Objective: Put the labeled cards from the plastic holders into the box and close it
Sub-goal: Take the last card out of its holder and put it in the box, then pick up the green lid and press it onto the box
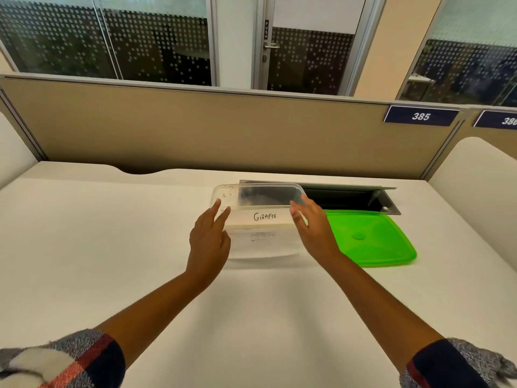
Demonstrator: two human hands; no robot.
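A clear plastic box [260, 196] stands open on the white desk [112, 247], a little beyond the middle. A white card [264, 218] with the handwritten word "GIRAFEE" stands upright inside it, against the near wall. The box's green lid [369, 239] lies flat on the desk just right of it. My left hand [208, 236] is at the box's left side with fingers spread, the fingertips near the rim. On the other side, my right hand [310, 222] hovers at the box's right corner, fingers apart and holding nothing. No plastic holders are in view.
An open cable tray with a raised grey flap [349, 196] is sunk into the desk behind the box and lid. A beige partition [223, 127] closes off the far edge, with white side panels at both ends. Glass walls and a door lie beyond.
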